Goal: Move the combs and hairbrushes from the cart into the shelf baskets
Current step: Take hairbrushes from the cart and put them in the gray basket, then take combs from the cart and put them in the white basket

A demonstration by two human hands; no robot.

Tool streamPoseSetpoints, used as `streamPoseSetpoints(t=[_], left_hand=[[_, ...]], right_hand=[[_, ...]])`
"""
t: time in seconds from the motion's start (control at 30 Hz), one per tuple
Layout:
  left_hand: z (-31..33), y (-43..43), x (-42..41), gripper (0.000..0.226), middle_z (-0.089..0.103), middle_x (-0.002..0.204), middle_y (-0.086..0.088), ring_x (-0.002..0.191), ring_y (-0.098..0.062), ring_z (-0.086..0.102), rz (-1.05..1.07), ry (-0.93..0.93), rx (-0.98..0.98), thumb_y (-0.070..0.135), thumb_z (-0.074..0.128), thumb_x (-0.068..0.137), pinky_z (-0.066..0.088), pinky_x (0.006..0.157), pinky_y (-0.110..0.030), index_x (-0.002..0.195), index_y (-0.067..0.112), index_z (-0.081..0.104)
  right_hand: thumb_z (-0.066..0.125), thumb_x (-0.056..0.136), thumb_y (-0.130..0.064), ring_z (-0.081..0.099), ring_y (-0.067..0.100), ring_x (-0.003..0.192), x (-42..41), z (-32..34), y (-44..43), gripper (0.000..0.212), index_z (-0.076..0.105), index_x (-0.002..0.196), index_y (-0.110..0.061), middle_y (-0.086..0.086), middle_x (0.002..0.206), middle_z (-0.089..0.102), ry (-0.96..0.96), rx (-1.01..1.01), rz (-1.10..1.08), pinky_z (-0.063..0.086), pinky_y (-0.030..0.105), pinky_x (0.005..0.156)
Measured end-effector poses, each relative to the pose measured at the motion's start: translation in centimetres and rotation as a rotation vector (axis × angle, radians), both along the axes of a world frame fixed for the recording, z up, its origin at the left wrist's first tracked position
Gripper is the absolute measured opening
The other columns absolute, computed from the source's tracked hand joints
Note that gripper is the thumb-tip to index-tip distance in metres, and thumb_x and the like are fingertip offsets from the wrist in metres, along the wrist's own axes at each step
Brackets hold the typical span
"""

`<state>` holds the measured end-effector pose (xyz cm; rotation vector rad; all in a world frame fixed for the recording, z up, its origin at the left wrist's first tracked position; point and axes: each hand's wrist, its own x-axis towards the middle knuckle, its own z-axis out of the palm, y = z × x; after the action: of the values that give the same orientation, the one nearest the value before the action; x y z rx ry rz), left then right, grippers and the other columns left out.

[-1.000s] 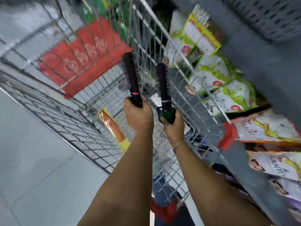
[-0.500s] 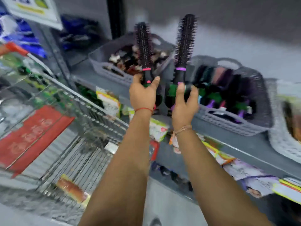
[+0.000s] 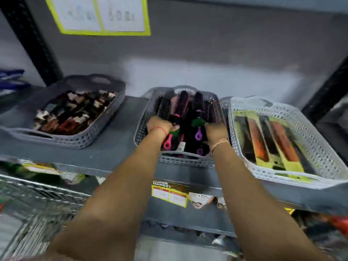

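The middle grey basket (image 3: pixel 185 161) on the shelf holds several round hairbrushes with pink, purple and green handles. Both my hands are down inside it. My left hand (image 3: pixel 159 126) grips a round hairbrush with a pink band (image 3: pixel 179 105), bristles pointing to the back of the basket. My right hand (image 3: pixel 214 131) grips a second round hairbrush (image 3: pixel 199 102) by its green handle, lying beside the first. The wire cart (image 3: pixel 35 196) shows blurred at the lower left.
A grey basket of hair clips (image 3: pixel 79 142) sits to the left on the grey shelf (image 3: pixel 113 151). A white basket (image 3: pixel 243 147) with packaged combs (image 3: pixel 258 140) sits to the right. A yellow-framed sign (image 3: pixel 101 16) hangs above; a price tag (image 3: pixel 169 193) is on the shelf edge.
My hands lifted the two hairbrushes out of the cart, carried them upright to the shelf, and have now lowered them flat into the middle basket.
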<state>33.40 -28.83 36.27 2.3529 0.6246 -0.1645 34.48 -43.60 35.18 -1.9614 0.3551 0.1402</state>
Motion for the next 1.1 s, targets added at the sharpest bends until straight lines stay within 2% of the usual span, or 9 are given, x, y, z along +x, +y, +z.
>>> streamPoseSetpoints(t=[0.2, 0.33, 0.5, 0.63, 0.67, 0.73, 0.83, 1.0, 1.1], left_hand=[[-0.7, 0.2, -0.5, 0.077, 0.055, 0.136, -0.018, 0.125, -0.029, 0.054, 0.068, -0.032, -0.136, 0.044, 0.074, 0.072, 0.043, 0.105, -0.031, 0.127, -0.005, 0.051], [-0.7, 2.5, -1.9, 0.068, 0.064, 0.121, -0.026, 0.112, -0.036, 0.062, -0.023, -0.047, -0.157, 0.044, 0.07, 0.077, 0.051, 0.097, -0.041, 0.116, -0.011, 0.059], [1.1, 7.1, -5.8, 0.037, 0.073, 0.094, -0.027, 0.093, -0.032, 0.069, 0.149, -0.563, -0.192, 0.031, 0.065, 0.083, 0.054, 0.085, -0.038, 0.084, -0.006, 0.07], [0.2, 16.0, -10.2, 0.045, 0.069, 0.076, -0.034, 0.074, -0.041, 0.068, 0.547, -0.825, -0.298, 0.039, 0.05, 0.081, 0.056, 0.071, -0.048, 0.057, 0.003, 0.06], [-0.5, 18.3, -11.9, 0.046, 0.069, 0.08, -0.035, 0.078, -0.041, 0.068, 0.651, -0.834, -0.275, 0.039, 0.049, 0.083, 0.056, 0.073, -0.046, 0.063, 0.001, 0.064], [-2.5, 22.0, -15.3, 0.043, 0.069, 0.079, -0.033, 0.077, -0.036, 0.066, 0.85, -0.849, -0.175, 0.036, 0.048, 0.086, 0.051, 0.071, -0.042, 0.061, 0.005, 0.063], [-7.2, 26.2, -20.6, 0.043, 0.064, 0.067, -0.027, 0.071, -0.031, 0.059, 1.009, -0.757, -0.129, 0.033, 0.05, 0.09, 0.035, 0.065, -0.037, 0.053, 0.011, 0.054], [-18.0, 29.1, -28.8, 0.041, 0.066, 0.091, -0.035, 0.089, -0.041, 0.063, 1.19, -0.392, -0.139, 0.027, 0.047, 0.094, 0.026, 0.06, -0.033, 0.08, -0.008, 0.064], [-24.4, 29.3, -32.6, 0.038, 0.069, 0.101, -0.025, 0.102, -0.037, 0.062, 1.305, -0.109, -0.277, 0.031, 0.047, 0.093, 0.045, 0.082, -0.036, 0.088, -0.001, 0.066]], right_hand=[[0.054, 0.089, -0.021, 0.064, 0.036, 0.1, -0.7, 0.1, 1.1, 0.03, 0.067, 0.092, 0.007, 0.026, 0.104, 0.068, -0.161, -0.245, -0.067, 0.049, 0.033, 0.077], [0.057, 0.087, -0.025, 0.06, 0.031, 0.11, -1.1, 0.3, 1.0, 0.034, 0.063, 0.11, 0.0, 0.018, 0.119, 0.065, -0.025, -0.256, 0.031, 0.047, 0.028, 0.082], [0.062, 0.078, -0.03, 0.065, 0.034, 0.093, -3.0, 2.9, 7.1, 0.027, 0.07, 0.082, -0.005, 0.02, 0.092, 0.072, -0.49, -0.373, -0.009, 0.048, 0.032, 0.078], [0.059, 0.078, -0.031, 0.069, 0.034, 0.089, -7.7, 4.8, 18.2, 0.022, 0.07, 0.09, -0.017, 0.019, 0.093, 0.074, -0.629, -0.04, 0.282, 0.053, 0.038, 0.084], [0.058, 0.075, -0.035, 0.07, 0.034, 0.081, -9.2, 4.5, 21.3, 0.017, 0.067, 0.083, -0.023, 0.02, 0.088, 0.074, -0.6, 0.067, 0.386, 0.056, 0.043, 0.077], [0.06, 0.079, -0.029, 0.07, 0.017, 0.058, -11.9, 2.7, 26.5, 0.006, 0.057, 0.073, -0.03, 0.018, 0.075, 0.07, -0.432, 0.232, 0.606, 0.055, 0.028, 0.055], [0.053, 0.089, -0.007, 0.05, 0.002, 0.026, -16.0, -2.3, 32.8, 0.014, 0.054, 0.078, -0.015, 0.011, 0.066, 0.056, -0.076, 0.294, 0.823, 0.033, 0.008, 0.028], [0.049, 0.091, -0.009, 0.053, 0.013, 0.045, -19.2, -15.7, 36.1, 0.029, 0.049, 0.067, -0.024, 0.004, 0.066, 0.055, 0.292, -0.022, 1.017, 0.039, 0.012, 0.028], [0.054, 0.089, -0.006, 0.065, 0.023, 0.079, -19.4, -23.7, 35.4, 0.015, 0.064, 0.1, -0.006, 0.021, 0.097, 0.06, 0.358, -0.305, 1.11, 0.055, 0.021, 0.062]])
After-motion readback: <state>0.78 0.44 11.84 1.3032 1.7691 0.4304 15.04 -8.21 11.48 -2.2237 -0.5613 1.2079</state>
